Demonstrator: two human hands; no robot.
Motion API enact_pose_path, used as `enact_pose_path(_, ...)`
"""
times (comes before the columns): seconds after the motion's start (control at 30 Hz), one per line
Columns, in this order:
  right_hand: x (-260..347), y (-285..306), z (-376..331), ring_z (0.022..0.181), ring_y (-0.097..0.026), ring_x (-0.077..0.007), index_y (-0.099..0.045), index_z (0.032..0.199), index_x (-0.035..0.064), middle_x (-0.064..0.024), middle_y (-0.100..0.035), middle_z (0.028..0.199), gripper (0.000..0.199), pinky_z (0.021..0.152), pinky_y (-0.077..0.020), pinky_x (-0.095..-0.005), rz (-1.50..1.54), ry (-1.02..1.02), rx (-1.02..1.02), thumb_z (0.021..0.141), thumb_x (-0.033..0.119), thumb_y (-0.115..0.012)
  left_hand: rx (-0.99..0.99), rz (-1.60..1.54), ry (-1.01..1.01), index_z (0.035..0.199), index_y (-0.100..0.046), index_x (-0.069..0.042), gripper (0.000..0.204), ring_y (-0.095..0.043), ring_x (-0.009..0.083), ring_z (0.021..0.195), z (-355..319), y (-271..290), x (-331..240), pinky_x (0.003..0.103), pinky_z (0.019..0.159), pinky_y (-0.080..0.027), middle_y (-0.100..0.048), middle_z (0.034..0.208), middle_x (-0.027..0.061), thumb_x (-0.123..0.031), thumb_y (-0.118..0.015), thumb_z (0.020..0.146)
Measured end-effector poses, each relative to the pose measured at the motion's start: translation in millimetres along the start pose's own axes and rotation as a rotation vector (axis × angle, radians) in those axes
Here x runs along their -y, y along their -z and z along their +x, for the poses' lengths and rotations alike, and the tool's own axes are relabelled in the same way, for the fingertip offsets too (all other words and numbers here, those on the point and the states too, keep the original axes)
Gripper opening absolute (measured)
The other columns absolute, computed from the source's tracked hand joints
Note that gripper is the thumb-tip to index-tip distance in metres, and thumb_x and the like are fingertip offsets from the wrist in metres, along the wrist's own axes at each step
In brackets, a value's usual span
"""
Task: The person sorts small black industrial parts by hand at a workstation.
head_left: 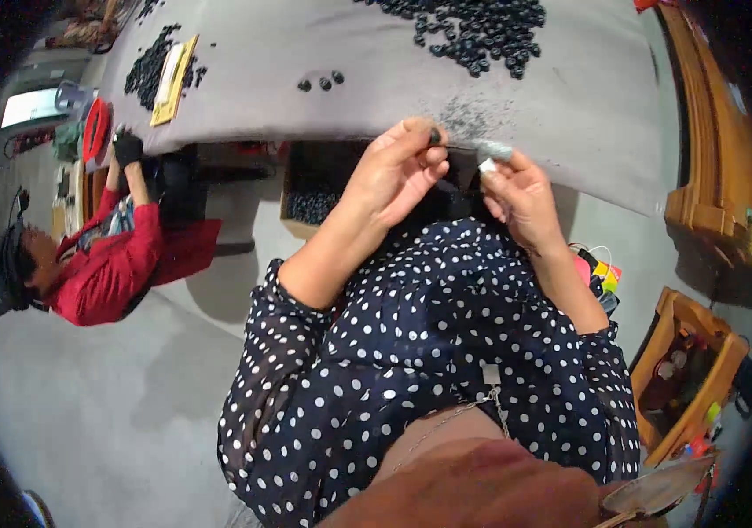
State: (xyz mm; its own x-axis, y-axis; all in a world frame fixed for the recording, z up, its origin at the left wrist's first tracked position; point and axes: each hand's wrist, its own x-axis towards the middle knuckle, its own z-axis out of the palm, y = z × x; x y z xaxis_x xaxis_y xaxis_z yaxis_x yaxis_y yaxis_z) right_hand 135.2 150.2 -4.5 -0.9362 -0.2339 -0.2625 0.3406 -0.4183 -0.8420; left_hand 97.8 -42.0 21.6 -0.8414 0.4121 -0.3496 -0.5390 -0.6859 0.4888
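Note:
My left hand (396,172) pinches a small dark bead (435,135) between thumb and fingertips, just at the edge of the grey cloth-covered table (587,97). My right hand (521,194) holds a small white piece (487,165) and a thin grey tool (494,150) whose tip points at the bead. Both hands are close together above my lap, in front of my dark polka-dot blouse (429,334). A thin line runs between the two hands.
A heap of dark beads (481,31) lies on the table ahead, with three loose ones (321,82) to its left. A cardboard box of beads (310,202) stands under the table. A co-worker in red (107,264) sits at left. A wooden crate (688,370) stands at right.

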Motion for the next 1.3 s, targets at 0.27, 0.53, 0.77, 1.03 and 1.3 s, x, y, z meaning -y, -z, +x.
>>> enact_pose_path(0.27, 5.8, -3.8, -7.0, 0.056, -0.047, -0.0001, -0.054, 0.116, 0.0023, 0.0027, -0.058, 0.079, 0.033, 0.046, -0.0337, -0.0132, -0.102, 0.02, 0.05, 0.085, 0.01, -0.062, -0.042, -0.136, 0.052, 0.092, -0.057, -0.007, 0.015, -0.054, 0.0125, 0.074, 3.2, 15.0, 20.7, 0.025, 0.063, -0.047, -0.057, 0.086, 0.0019, -0.022, -0.058, 0.09)
enact_pose_path(0.53, 9.6, -8.6, -6.4, 0.066, -0.05, -0.0012, -0.048, 0.125, 0.0009, 0.0021, -0.059, 0.081, 0.044, 0.054, -0.038, -0.0133, -0.089, 0.009, 0.128, 0.084, 0.01, -0.063, -0.065, -0.162, 0.078, 0.096, -0.056, -0.007, 0.015, -0.051, 0.0091, 0.069, 4.7, 8.6, 47.4, 0.025, 0.062, -0.047, -0.056, 0.081, 0.001, -0.021, -0.055, 0.092)
enact_pose_path(0.77, 0.1, -1.3, -2.0, 0.063, -0.048, -0.0008, -0.049, 0.122, 0.0011, 0.0028, -0.057, 0.08, 0.044, 0.051, -0.037, -0.0137, -0.098, -0.012, 0.16, 0.083, 0.014, -0.066, -0.073, -0.158, 0.064, 0.093, -0.056, -0.006, 0.015, -0.053, 0.0083, 0.068, 5.4, 9.7, 47.8, 0.026, 0.064, -0.05, -0.057, 0.081, 0.0016, -0.02, -0.056, 0.091)
enact_pose_path(1.03, 1.6, -2.8, -3.4, 0.06, -0.047, -0.0005, -0.051, 0.121, 0.0017, 0.0032, -0.056, 0.079, 0.043, 0.05, -0.0367, -0.0138, -0.091, -0.034, 0.155, 0.083, 0.014, -0.066, -0.091, -0.043, 0.053, 0.089, -0.057, -0.007, 0.012, -0.054, 0.0078, 0.066, 3.8, 14.5, 46.0, 0.023, 0.062, -0.05, -0.058, 0.077, 0.0008, -0.018, -0.06, 0.089)
enact_pose_path(1.3, 9.3, -3.0, -3.9, 0.06, -0.048, -0.0003, -0.053, 0.118, 0.0028, 0.002, -0.059, 0.081, 0.039, 0.049, -0.0373, -0.0134, -0.045, -0.111, 0.176, 0.083, 0.013, -0.066, -0.079, 0.013, 0.045, 0.089, -0.057, -0.009, 0.01, -0.055, 0.0077, 0.066, -1.2, 13.8, 43.5, 0.022, 0.061, -0.05, -0.058, 0.076, -0.0008, -0.018, -0.06, 0.089)
